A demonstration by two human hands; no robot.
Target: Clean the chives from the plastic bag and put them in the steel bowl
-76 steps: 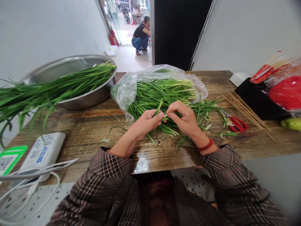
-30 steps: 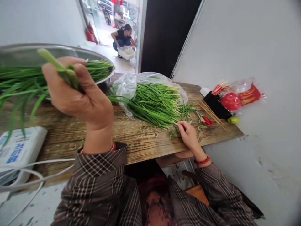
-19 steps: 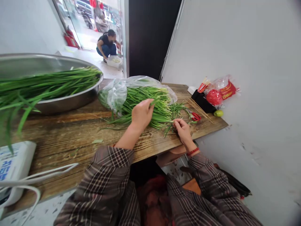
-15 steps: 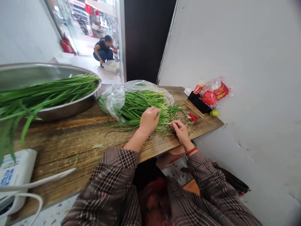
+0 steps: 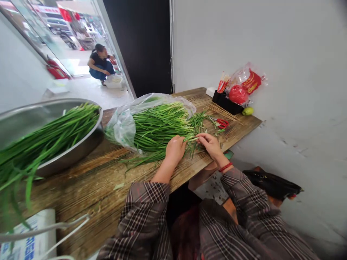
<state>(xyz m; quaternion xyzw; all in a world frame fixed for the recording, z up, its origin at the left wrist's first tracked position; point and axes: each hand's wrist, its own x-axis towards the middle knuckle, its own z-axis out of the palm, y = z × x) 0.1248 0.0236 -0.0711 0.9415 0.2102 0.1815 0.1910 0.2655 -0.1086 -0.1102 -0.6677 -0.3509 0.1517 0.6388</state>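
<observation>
My left hand (image 5: 175,148) is closed around a few garlic chives, whose pale stem ends (image 5: 192,138) point right. My right hand (image 5: 210,145) pinches those ends between thumb and fingers. Just behind both hands, a big pile of garlic chives (image 5: 159,122) lies partly inside a clear plastic bag (image 5: 123,126). Short trimmings (image 5: 199,119) are heaped to the right of the pile, and red-handled scissors (image 5: 222,124) rest beside them. At the left stands a wide metal basin (image 5: 67,153) with more chives (image 5: 59,133) hanging over its rim.
On the wooden table (image 5: 108,195) are bamboo skewers (image 5: 222,111), a black box (image 5: 226,103) with red packaging, and a green fruit (image 5: 247,111). A white device (image 5: 35,234) with cables sits front left. Another person (image 5: 100,65) crouches by a white tub beyond the doorway.
My left hand has come down and toward the right hand, closing on the chives near their stem ends. The right hand keeps its pinch. The view has shifted and tilted.
</observation>
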